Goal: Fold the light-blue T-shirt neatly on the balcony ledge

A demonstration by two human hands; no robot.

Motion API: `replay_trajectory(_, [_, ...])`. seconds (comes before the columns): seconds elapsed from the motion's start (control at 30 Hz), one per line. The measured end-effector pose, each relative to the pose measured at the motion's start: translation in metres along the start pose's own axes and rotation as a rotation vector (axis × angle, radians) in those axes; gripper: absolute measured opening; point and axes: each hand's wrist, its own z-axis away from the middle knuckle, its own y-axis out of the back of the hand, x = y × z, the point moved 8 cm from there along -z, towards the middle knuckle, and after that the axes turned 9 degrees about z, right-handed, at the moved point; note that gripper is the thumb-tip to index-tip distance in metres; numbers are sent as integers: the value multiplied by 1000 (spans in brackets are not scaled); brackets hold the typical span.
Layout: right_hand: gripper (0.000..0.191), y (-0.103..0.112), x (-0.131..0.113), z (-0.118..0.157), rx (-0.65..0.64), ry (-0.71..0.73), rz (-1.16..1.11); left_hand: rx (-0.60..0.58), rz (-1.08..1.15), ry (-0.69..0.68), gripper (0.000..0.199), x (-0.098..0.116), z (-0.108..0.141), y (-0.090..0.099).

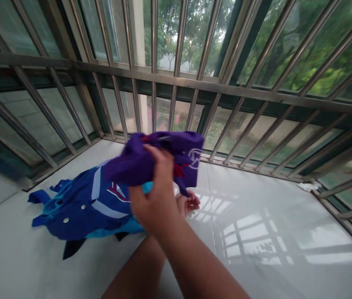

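Bunched purple shirt (132,164) gripped tight in the right hand (152,195), above a blue jacket (82,203) near the left edge of the tile floor (257,224); left hand (188,203) loosely open, holding nothing visible. Possible trouble — a slack grip, the shirt dropping toward the window bars (153,50) at the floor's far edge.

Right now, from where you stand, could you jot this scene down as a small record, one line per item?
right hand: gripping a bunched purple cloth
left hand: fingers loosely curled, mostly behind the right hand
on the floor: a blue garment with white stripes and round metal buttons
floor: glossy white tile
beyond: steel window bars, with trees outside
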Motion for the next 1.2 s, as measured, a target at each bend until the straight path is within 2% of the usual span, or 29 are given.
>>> replay_trajectory(0.07, [70, -55, -32, 10, -406, 236, 99, -31, -35, -22, 13, 4, 2, -3])
replay_trajectory(0.1, [62, -75, -41, 23, -564, 338, 132, -47, -51, -24, 13, 5, 3, -5])
replay_trajectory(0.13, [54, -88, -45, 38, -674, 415, 152, -59, -63, -22, 14, 6, 3, -6])
replay_trajectory(0.2, [44, -94, -42, 65, -746, 461, 170, -68, -79, -10, 15, 6, 4, -8])
replay_trajectory(0.27, [40, -80, -27, 90, -686, 384, 160, -75, -107, -14, 14, 8, 6, -10])
replay_trajectory(0.33, [39, -55, -1, 118, -588, 257, 142, -90, -140, -26, 14, 9, 8, -13])
replay_trajectory(0.4, [40, -26, 35, 154, -469, 146, 184, -101, -162, -43, 16, 10, 10, -15])
replay_trajectory(0.5, [57, 10, 98, 228, -274, 39, 411, -95, -196, -55, 17, 9, 8, -13])
replay_trajectory(0.6, [89, 15, 152, 307, -158, -38, 672, -83, -264, -66, 13, 4, 2, -8])
replay_trajectory(0.63, [99, 10, 167, 328, -158, -86, 735, -76, -297, -76, 12, 2, 0, -6])
replay_trajectory(0.7, [105, 1, 184, 356, -143, -206, 824, -66, -381, -102, 11, -1, -2, -2])
replay_trajectory(0.77, [96, -8, 187, 365, -198, -294, 852, -66, -482, -134, 10, -2, -3, 0])
replay_trajectory(0.83, [82, -12, 180, 360, -286, -330, 837, -75, -588, -169, 9, -2, -2, 0])
replay_trajectory(0.9, [74, -7, 169, 351, -341, -352, 815, -79, -698, -210, 8, -2, 0, -2])
replay_trajectory(1.0, [70, 5, 154, 337, -354, -377, 791, -65, -891, -286, 9, -1, 9, -9])
replay_trajectory(1.1, [69, 10, 145, 329, -355, -401, 770, -52, -1114, -403, 11, 4, 31, -23])
replay_trajectory(1.2, [69, 10, 141, 325, -357, -420, 755, -40, -1318, -539, 19, 22, 70, -32])
